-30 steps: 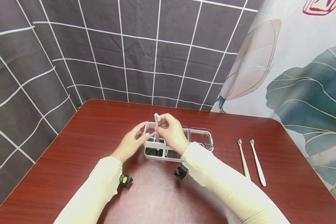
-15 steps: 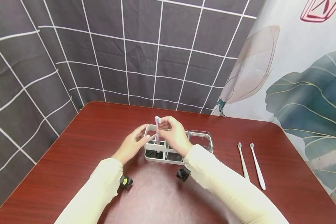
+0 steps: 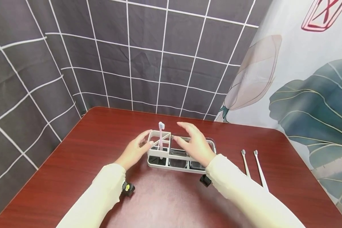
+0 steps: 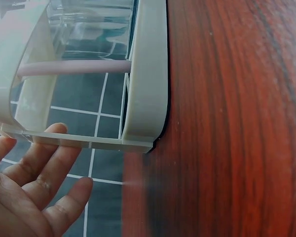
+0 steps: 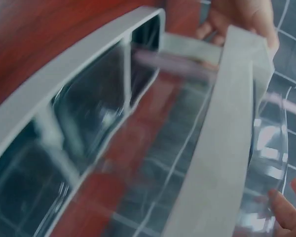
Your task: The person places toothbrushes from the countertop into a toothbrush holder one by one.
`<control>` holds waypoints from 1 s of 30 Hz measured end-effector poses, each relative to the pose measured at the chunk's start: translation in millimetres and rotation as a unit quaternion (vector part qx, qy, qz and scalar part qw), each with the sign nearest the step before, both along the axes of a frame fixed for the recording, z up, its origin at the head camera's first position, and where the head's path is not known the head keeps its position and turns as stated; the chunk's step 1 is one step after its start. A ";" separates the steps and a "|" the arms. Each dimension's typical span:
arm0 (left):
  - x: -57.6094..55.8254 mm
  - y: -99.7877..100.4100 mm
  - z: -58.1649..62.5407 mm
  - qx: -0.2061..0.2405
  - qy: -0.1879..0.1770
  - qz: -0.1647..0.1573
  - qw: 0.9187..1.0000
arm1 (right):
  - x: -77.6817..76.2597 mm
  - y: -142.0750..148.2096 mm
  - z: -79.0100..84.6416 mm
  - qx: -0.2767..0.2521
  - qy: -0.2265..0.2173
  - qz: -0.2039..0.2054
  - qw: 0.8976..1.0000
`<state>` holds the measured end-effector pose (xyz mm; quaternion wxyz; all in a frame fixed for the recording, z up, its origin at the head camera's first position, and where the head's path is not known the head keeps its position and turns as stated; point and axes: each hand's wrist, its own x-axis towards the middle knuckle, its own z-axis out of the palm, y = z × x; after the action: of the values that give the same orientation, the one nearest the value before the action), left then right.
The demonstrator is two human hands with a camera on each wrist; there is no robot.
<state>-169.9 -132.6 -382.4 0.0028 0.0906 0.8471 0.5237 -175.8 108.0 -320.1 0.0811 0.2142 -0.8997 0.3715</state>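
with my left hand (image 3: 134, 152) i grip the white holder (image 3: 158, 153) at its left end, mid-frame; the pink toothbrush (image 3: 161, 137) stands upright in its left section. my right hand (image 3: 199, 145), empty, thumb and fingers wide apart, is over the holder, right of the toothbrush.

Wears a long, pale cream left sleeve (image 3: 98, 194), wrinkled and gathered at the cuff just beside the left wrist camera (image 3: 128, 189). Wears a matching right sleeve (image 3: 239, 190), well to the right of that camera, slack and puckered at the cuff. Bears, as left wrist camera, a small boxy black unit marked with a bright yellow-green patch; to its right, a black, angular right wrist camera (image 3: 205, 180). Shows a bare left hand (image 3: 132, 152) and a bare right hand (image 3: 196, 144).
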 end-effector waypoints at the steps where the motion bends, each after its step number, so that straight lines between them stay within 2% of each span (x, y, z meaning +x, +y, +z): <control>1: -0.2 0.5 -0.6 0.000 0.002 0.000 1.000 | 1.1 4.6 -0.2 0.019 0.010 0.000 1.000; 5: -0.4 1.7 -2.1 0.004 -0.001 0.001 1.000 | 4.2 20.1 -1.2 0.070 0.037 -0.002 0.997; 10: -0.2 1.9 -2.6 0.008 -0.001 -0.001 1.000 | 6.1 37.9 -1.5 0.104 0.051 -0.019 0.993; 19: 1.5 0.5 -3.6 0.009 0.006 -0.001 1.000 | 4.7 72.8 -4.8 0.120 0.060 -0.062 0.989; 30: 2.3 1.8 -3.5 0.009 0.003 -0.004 1.000 | 1.7 114.9 -14.2 0.120 0.101 -0.116 0.981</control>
<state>-167.6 -130.8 -386.0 0.0019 0.0956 0.8417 0.5314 -174.1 222.9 -334.3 0.1879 0.1529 -0.9436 0.2256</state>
